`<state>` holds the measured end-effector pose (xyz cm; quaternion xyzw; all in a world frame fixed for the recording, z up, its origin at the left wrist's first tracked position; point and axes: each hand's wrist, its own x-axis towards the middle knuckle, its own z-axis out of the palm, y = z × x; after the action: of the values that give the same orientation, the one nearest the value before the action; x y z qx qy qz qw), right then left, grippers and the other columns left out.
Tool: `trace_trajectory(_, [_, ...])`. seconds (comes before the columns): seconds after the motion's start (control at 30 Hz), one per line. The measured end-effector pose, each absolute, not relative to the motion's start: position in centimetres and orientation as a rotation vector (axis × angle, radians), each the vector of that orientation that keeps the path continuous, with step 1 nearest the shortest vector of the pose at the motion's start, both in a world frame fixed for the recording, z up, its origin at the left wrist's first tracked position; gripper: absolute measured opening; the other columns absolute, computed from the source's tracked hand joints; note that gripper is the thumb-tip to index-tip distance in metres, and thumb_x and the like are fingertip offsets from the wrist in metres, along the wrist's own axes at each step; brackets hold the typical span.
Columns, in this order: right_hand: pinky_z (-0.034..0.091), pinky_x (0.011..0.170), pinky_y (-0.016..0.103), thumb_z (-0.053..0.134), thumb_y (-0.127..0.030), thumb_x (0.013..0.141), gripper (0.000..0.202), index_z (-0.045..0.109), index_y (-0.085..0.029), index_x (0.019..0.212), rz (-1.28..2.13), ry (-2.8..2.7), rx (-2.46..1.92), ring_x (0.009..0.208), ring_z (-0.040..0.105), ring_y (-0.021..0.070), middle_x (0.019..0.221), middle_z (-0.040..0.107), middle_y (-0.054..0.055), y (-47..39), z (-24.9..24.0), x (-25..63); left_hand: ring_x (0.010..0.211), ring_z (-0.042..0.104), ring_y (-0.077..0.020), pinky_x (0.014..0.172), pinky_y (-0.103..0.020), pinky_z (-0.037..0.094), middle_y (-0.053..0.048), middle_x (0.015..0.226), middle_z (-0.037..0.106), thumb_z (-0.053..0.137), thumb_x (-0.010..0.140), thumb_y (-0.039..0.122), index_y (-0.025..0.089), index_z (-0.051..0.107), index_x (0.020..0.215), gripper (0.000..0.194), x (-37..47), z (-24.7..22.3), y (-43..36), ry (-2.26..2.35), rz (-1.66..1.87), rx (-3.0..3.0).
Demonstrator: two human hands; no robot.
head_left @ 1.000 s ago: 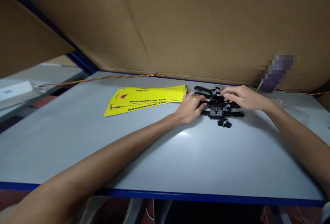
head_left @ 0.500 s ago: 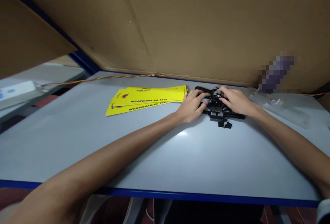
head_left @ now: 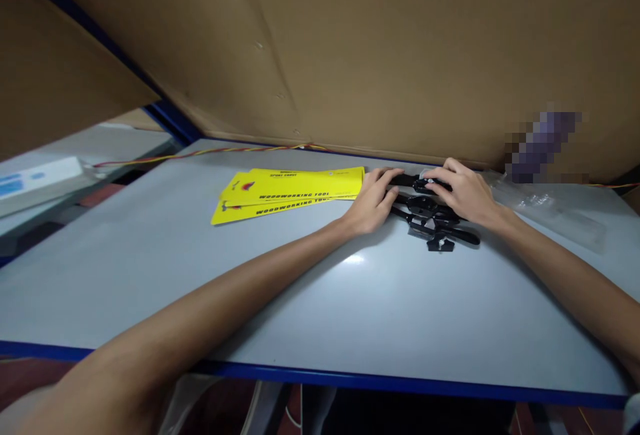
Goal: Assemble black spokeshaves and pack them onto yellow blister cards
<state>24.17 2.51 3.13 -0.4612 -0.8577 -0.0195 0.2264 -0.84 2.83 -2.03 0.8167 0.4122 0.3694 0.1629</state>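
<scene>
Several black spokeshaves lie close together on the grey table, one behind another. My left hand (head_left: 373, 200) has its fingers closed round the left handle of the rearmost spokeshave (head_left: 411, 181). At that tool's other end, my right hand (head_left: 464, 189) pinches it near the middle with thumb and fingers; its right handle is hidden. In front lie another spokeshave (head_left: 423, 205) and the nearest one (head_left: 463, 235), whose right handle points toward me. A small loose black plate (head_left: 441, 245) rests at the front of the group.
Yellow printed cards (head_left: 300, 185) lie fanned in a stack left of my left hand. A clear plastic bag (head_left: 563, 215) is at the right. A red and yellow wire (head_left: 225, 151) runs along the back by the cardboard wall (head_left: 380, 55). A white box (head_left: 40, 185) stands far left.
The rear spokeshave has turned from slanted to roughly level across the table. My left fingers have drawn in on its handle, and my right hand has shifted slightly rightward.
</scene>
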Motion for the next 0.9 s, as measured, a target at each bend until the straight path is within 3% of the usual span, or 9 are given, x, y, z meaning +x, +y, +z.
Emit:
trace_trajectory(0.2, [0.045,0.073,0.034,0.055,-0.031,0.103,0.025,0.075,-0.025,0.117,0.101,-2.313,-0.99,0.078,0.057,0.0184,0.095,0.059,0.005,2.3,3.5,23.7,0.119,0.058,-0.0267,0.105,-0.046,0.048,-0.013,0.125,0.062,0.04,0.107,0.051,0.022,0.048,0.141,0.045,-0.8,-2.0,2.8,1.225,1.316,2.248])
trace_trajectory(0.4, [0.044,0.073,0.033,0.051,-0.027,0.104,0.027,0.074,-0.022,0.117,0.211,-2.316,-0.917,0.077,0.055,0.0178,0.093,0.061,0.005,2.2,3.8,23.5,0.099,0.058,-0.0243,0.092,-0.042,0.05,-0.009,0.105,0.062,0.034,0.109,0.054,0.021,0.058,0.114,0.041,-0.6,-1.6,2.2,1.251,1.383,2.277])
trace_trajectory(0.9, [0.042,0.069,0.032,0.049,-0.03,0.105,0.031,0.077,-0.02,0.116,0.231,-2.376,-0.835,0.073,0.055,0.0175,0.087,0.066,0.005,2.4,5.4,24.0,0.102,0.058,-0.025,0.093,-0.043,0.049,-0.009,0.105,0.062,0.034,0.108,0.055,0.022,0.058,0.11,0.041,-0.6,-1.2,2.5,1.149,1.373,2.287])
